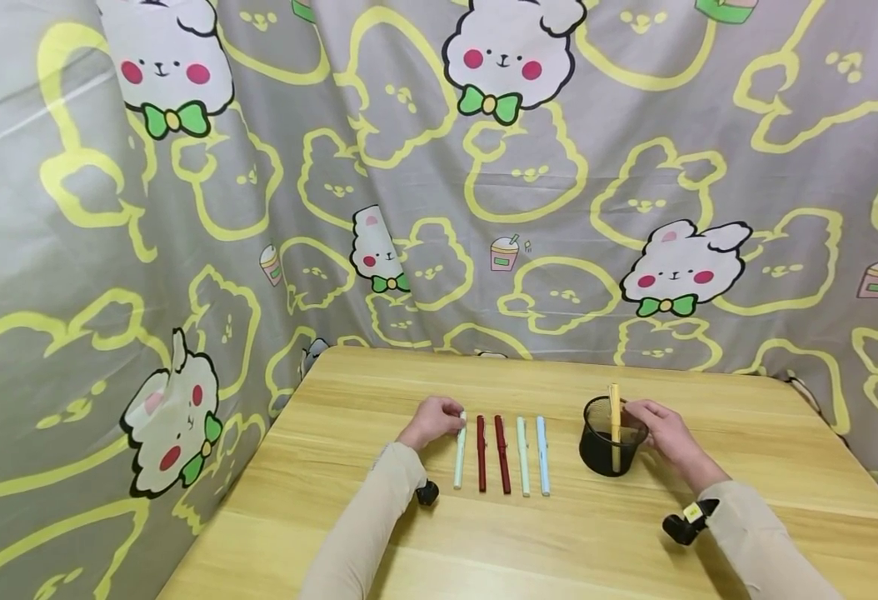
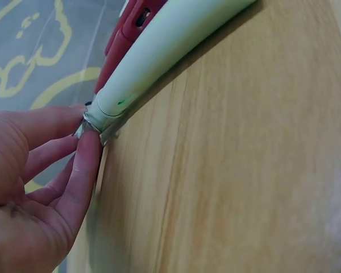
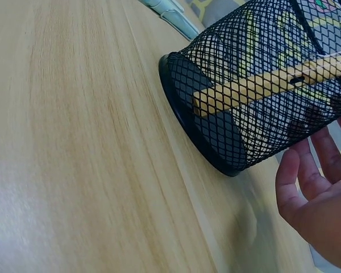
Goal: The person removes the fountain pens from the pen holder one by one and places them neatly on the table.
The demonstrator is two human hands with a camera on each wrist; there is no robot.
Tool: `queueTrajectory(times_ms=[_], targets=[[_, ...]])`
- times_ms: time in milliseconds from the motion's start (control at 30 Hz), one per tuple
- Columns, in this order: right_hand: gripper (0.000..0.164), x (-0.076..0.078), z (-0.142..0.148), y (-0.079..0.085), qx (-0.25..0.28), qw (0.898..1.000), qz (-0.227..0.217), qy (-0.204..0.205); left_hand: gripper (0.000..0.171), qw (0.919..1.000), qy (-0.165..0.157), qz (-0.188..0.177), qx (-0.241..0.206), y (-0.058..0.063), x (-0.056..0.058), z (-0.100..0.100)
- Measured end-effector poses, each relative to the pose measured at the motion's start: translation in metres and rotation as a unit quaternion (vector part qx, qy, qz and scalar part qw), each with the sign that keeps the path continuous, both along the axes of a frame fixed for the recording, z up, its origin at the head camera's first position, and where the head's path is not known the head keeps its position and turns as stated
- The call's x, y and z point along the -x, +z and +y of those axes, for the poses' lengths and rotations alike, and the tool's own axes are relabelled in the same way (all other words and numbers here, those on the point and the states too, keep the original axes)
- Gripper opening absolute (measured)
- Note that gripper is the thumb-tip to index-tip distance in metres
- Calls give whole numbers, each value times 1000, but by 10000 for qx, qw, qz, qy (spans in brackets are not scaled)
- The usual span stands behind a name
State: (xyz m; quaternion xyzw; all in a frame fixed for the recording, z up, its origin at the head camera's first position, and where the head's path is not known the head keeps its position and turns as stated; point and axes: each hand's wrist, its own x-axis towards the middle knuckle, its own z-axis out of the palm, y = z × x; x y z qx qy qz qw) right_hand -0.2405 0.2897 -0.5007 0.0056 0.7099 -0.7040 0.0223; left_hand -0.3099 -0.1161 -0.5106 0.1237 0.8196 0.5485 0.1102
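Observation:
My left hand point(image 1: 436, 419) pinches the far end of a pale green pen point(image 1: 460, 454), the leftmost in a row lying on the table. In the left wrist view, thumb and fingers meet at the end of this pen point(image 2: 159, 57). Beside it lie two dark red pens point(image 1: 481, 457), another pale green pen point(image 1: 523, 458) and a light blue pen point(image 1: 542, 458). My right hand point(image 1: 667, 433) holds the right side of a black mesh pen holder point(image 1: 596, 450). A yellow pen point(image 1: 615, 417) stands in the holder, leaning on its wall.
The wooden table point(image 1: 544, 550) carries the pens and the holder. Behind it and to the left hangs a grey patterned curtain point(image 1: 409, 192). A small black camera point(image 1: 427, 492) is on the left wrist, another black camera point(image 1: 685, 527) on the right.

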Motion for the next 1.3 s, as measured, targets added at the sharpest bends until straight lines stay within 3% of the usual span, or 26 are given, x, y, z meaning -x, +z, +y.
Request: queueTrajectory(times_ms=[433,800,1133,1300], targets=[[16,0,-1,0,28,10000,-18,-41,22,9977,135,217,623,0,-4,4],[17,-2,-2,1,186,9998,24,-33,26,9989,213,105,416,1,-8,1],[16,-1,-2,-1,137,9999,43,0,29,9999,114,-42,100,2,-5,-4],[17,-1,-3,0,231,9997,-2,-40,29,9985,181,161,499,6,-2,-6]])
